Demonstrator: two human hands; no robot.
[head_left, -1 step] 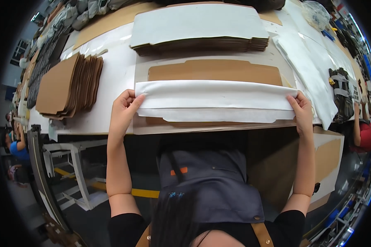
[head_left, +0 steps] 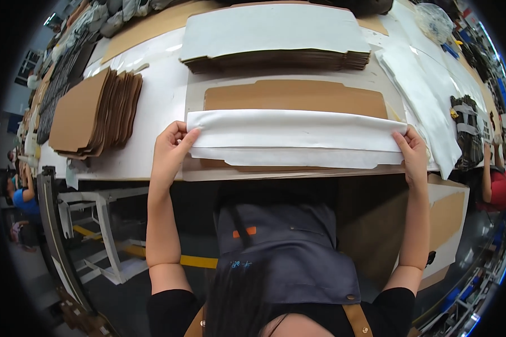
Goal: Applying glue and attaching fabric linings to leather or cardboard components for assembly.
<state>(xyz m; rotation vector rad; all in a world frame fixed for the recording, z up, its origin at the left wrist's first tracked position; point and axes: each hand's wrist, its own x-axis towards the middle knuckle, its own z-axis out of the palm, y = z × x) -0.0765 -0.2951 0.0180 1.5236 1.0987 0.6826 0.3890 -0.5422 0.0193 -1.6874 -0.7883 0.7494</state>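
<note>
The left grip [head_left: 171,147] is clamped on the left end of a white sheet [head_left: 298,130], and the right grip [head_left: 414,150] is clamped on its right end, each with the thumb on the upper face. The sheet runs fairly straight between the two grips as a wide band, a narrower white strip showing along its near edge. Under it is a brown panel [head_left: 292,94], visible mainly beyond the line of the grips, with a thin edge on the near side; whether sheet and panel touch is unclear. Left of the left grip, a stack of brown pieces [head_left: 80,115] sits on the bench [head_left: 162,92]. Right of the right grip lie white material [head_left: 424,104] and, farther out, a dark bundle [head_left: 468,147] with pale bands. Well beyond both grips is a long stack [head_left: 275,31] with a white top; farthest, beyond the right grip, a clear plastic bag [head_left: 433,21].
</note>
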